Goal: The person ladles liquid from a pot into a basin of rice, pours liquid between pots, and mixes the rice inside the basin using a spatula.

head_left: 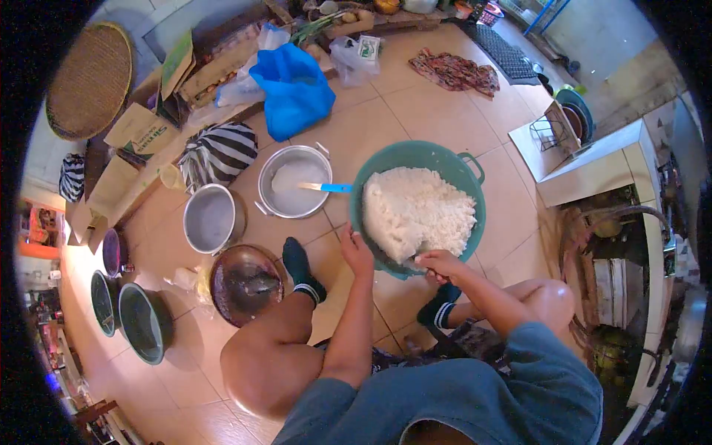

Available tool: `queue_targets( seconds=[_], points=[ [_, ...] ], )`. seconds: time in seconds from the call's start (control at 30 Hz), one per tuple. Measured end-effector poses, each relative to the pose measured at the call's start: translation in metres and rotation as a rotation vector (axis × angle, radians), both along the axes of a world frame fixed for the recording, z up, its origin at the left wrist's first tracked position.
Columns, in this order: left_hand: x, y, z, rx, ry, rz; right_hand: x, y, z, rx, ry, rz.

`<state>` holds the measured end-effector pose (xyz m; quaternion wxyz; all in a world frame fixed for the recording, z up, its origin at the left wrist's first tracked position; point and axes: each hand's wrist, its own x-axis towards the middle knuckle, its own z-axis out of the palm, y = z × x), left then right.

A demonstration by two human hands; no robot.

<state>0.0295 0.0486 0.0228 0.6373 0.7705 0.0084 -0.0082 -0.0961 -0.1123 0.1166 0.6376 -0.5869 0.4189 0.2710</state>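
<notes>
A large green basin (475, 199) stands on the floor in front of me, heaped with cooked white rice (426, 208). My left hand (357, 254) is at the basin's near left side, gripping its wall by the rim. Over the near rim, my right hand (440, 265) is closed round the handle of a utensil (411, 262). Its greyish end goes into the near edge of the rice; the rest is hidden, so its exact kind cannot be made out. Left of the basin sits a metal pot (298, 211) with whitish contents and a blue-handled tool (335, 188) across its rim.
A second metal pot (210, 219) and a dark round basin (247, 285) stand to the left. Further left are green tubs (143, 322). A blue plastic bag (291, 93) and a striped bag (222, 152) lie beyond. A tiled counter (595, 178) stands right.
</notes>
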Motion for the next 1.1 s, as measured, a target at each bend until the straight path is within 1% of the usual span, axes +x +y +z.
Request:
queue_targets(
  seconds=[0.13,0.17,0.23,0.3,0.4,0.43,0.5,0.53,0.57,0.63,0.67,0.7,0.73,0.8,0.87,0.93,0.97,1.03,1.1],
  points=[
    [-0.003,-0.005,-0.004,0.046,-0.021,0.046,-0.003,-0.022,0.014,0.227,0.014,-0.164],
    [-0.001,-0.007,-0.012,0.054,-0.054,0.049,-0.004,-0.028,0.018,0.327,-0.035,-0.201],
    [0.001,-0.006,-0.018,0.067,-0.117,0.058,-0.003,-0.040,0.022,0.376,-0.041,-0.292],
    [0.000,-0.005,-0.015,0.073,-0.072,0.032,-0.008,-0.050,0.024,0.390,-0.070,-0.345],
    [0.000,-0.004,-0.005,0.071,-0.034,0.027,-0.010,-0.053,0.067,0.150,-0.190,-0.285],
    [-0.001,-0.004,-0.003,0.069,-0.022,0.030,-0.014,-0.056,0.075,-0.013,-0.208,-0.136],
    [-0.001,-0.007,0.002,0.039,-0.022,0.049,-0.023,-0.054,0.100,-0.176,-0.220,-0.093],
    [-0.002,-0.007,0.000,0.026,-0.022,0.061,-0.027,-0.053,0.107,-0.255,-0.226,-0.070],
    [-0.003,-0.007,-0.004,0.021,-0.042,0.072,-0.033,-0.055,0.105,-0.280,-0.234,-0.101],
    [-0.001,-0.009,-0.010,0.009,-0.086,0.094,-0.040,-0.063,0.087,-0.332,-0.257,-0.164],
    [0.000,-0.009,-0.008,0.015,-0.073,0.094,-0.037,-0.068,0.053,-0.539,-0.417,-0.070],
    [0.000,-0.009,-0.003,0.020,-0.059,0.092,-0.030,-0.074,0.002,-0.746,-0.575,0.026],
    [-0.001,-0.010,0.000,0.026,-0.044,0.089,-0.023,-0.076,-0.025,-0.951,-0.730,0.126],
    [0.000,-0.010,-0.003,0.010,-0.033,0.082,0.022,-0.043,-0.012,-0.761,-0.352,0.126],
    [-0.003,-0.009,-0.005,0.010,-0.042,0.091,0.051,-0.038,-0.048,-0.750,-0.564,0.099],
    [0.000,-0.013,-0.003,0.006,-0.082,0.117,0.047,-0.027,-0.046,-0.791,-0.517,0.246],
    [-0.001,-0.014,0.002,0.006,-0.051,0.115,0.042,-0.022,-0.040,-0.814,-0.492,0.325],
    [0.000,-0.012,0.010,0.003,0.004,0.115,0.015,-0.007,-0.018,-0.833,-0.300,0.582],
    [0.002,-0.010,-0.002,0.023,-0.007,0.091,-0.012,0.009,-0.004,-0.808,-0.297,0.644]
  ],
)
